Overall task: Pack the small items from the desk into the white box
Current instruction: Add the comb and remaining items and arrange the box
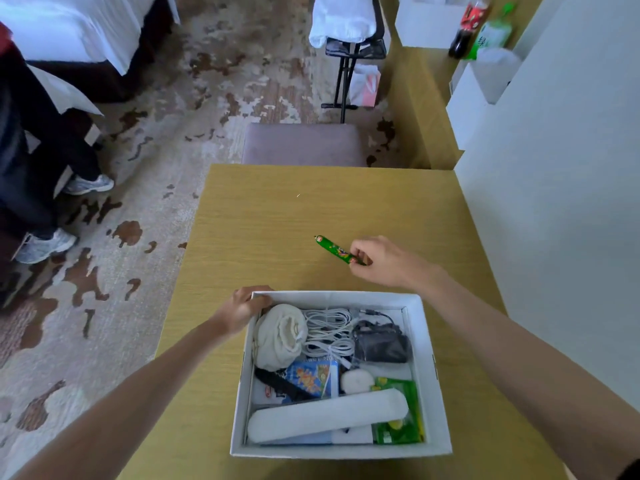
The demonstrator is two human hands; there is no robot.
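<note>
A white box sits on the wooden desk near its front edge. Inside lie a cream cloth pouch, coiled white cables, a dark pouch, a blue packet, a green packet and a long white roll. My left hand grips the box's far left corner. Beyond the box, my right hand pinches one end of a thin green snack stick, which lies just above or on the desk.
A grey padded stool stands against the desk's far edge. A white wall runs along the right. Bottles stand on a far counter. Another person's legs and sneakers are at the left on the carpet.
</note>
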